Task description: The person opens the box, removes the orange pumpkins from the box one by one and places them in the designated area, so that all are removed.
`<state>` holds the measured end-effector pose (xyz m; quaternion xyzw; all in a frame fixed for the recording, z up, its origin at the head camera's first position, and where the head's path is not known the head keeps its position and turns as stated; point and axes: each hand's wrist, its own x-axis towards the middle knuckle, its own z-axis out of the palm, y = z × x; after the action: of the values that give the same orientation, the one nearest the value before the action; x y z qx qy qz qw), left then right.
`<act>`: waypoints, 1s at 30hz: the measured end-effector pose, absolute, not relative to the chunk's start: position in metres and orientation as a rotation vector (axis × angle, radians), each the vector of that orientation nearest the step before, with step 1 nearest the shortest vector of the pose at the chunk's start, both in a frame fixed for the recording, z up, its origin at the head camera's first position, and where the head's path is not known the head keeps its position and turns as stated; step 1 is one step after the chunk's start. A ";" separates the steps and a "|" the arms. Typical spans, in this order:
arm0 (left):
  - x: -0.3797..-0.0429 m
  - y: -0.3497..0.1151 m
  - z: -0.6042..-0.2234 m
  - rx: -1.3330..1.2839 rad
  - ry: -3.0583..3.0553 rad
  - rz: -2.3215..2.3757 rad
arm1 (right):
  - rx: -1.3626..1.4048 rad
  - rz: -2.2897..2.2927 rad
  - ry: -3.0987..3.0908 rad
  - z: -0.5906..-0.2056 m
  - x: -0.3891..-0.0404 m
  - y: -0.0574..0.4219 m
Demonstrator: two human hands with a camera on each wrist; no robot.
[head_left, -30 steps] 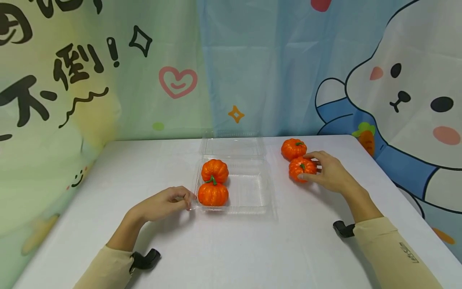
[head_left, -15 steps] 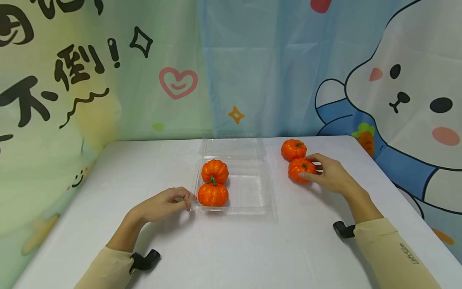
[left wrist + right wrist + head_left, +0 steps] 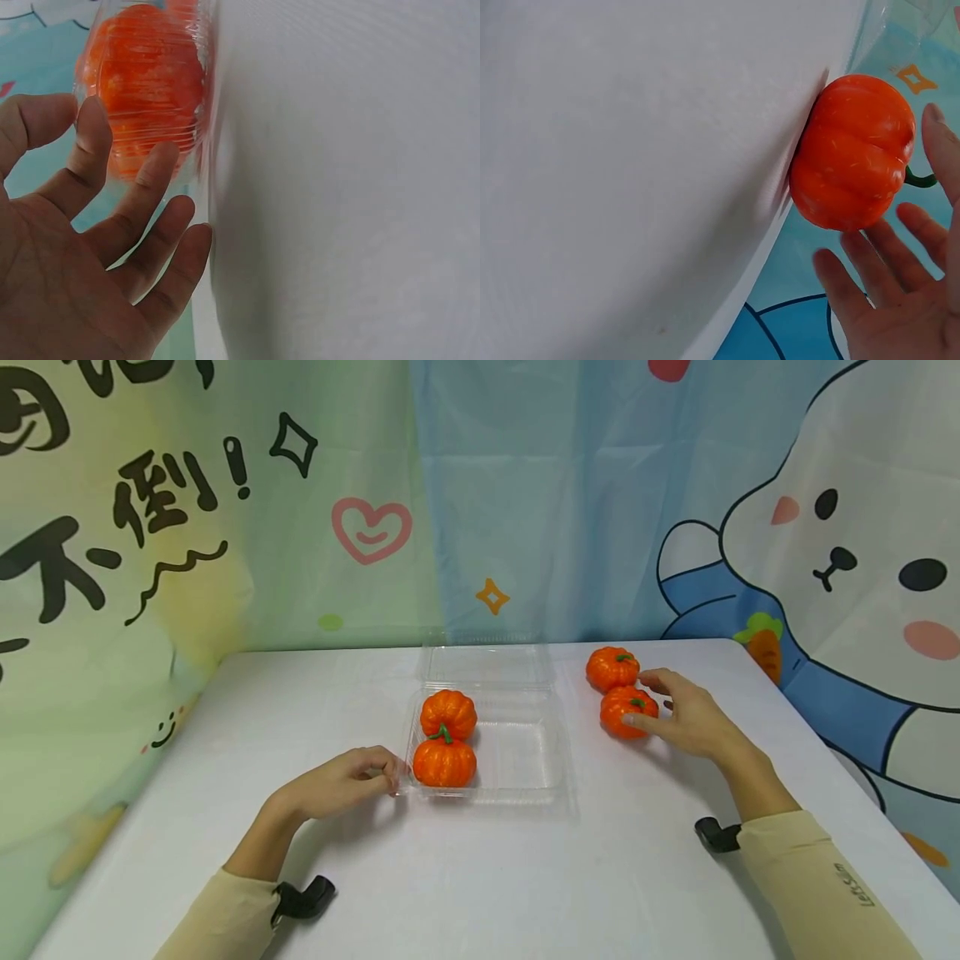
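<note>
A clear plastic box [image 3: 517,752] lies on the table with its lid folded back. Two small orange pumpkins, a rear one [image 3: 448,714] and a front one [image 3: 445,763], sit in its left half. At the box's left edge, my left hand [image 3: 341,783] pinches the rim between thumb and index finger; the other fingers are loosely bent beside the wall [image 3: 150,82]. To the right, my right hand [image 3: 690,714] is spread around a third pumpkin [image 3: 628,712], also in the right wrist view [image 3: 855,154], with thumb and fingers loose about it. Another pumpkin [image 3: 612,668] touches it from behind.
The white table [image 3: 480,877] ends at a back edge against a printed curtain [image 3: 525,510]. The raised clear lid [image 3: 486,665] lies behind the box. Black wrist mounts [image 3: 303,899] stick out from both sleeves.
My right hand's fingers have spread away from the nearer right pumpkin, which stays on the table. The left hand and the box have not visibly moved.
</note>
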<state>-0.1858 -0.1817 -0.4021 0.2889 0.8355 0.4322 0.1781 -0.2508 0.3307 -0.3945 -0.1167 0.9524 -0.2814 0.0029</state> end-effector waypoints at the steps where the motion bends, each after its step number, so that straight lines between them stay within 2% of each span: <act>1: -0.186 -0.182 -0.402 0.819 2.364 1.223 | -0.378 -0.878 3.005 -0.394 -0.250 0.330; 8: -0.187 -0.182 -0.404 0.825 2.353 1.229 | -0.424 -0.867 3.123 -0.390 -0.245 0.324; 18: -0.187 -0.182 -0.401 0.816 2.357 1.226 | -0.644 -0.999 3.222 -0.384 -0.244 0.304; 30: -0.187 -0.182 -0.403 0.802 2.351 1.235 | -0.676 -1.030 3.206 -0.378 -0.247 0.282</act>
<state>-0.1866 -0.1822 -0.4030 0.2843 0.8333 0.4376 0.1825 -0.2466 0.2822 -0.3783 -0.1949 0.9234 -0.2967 -0.1458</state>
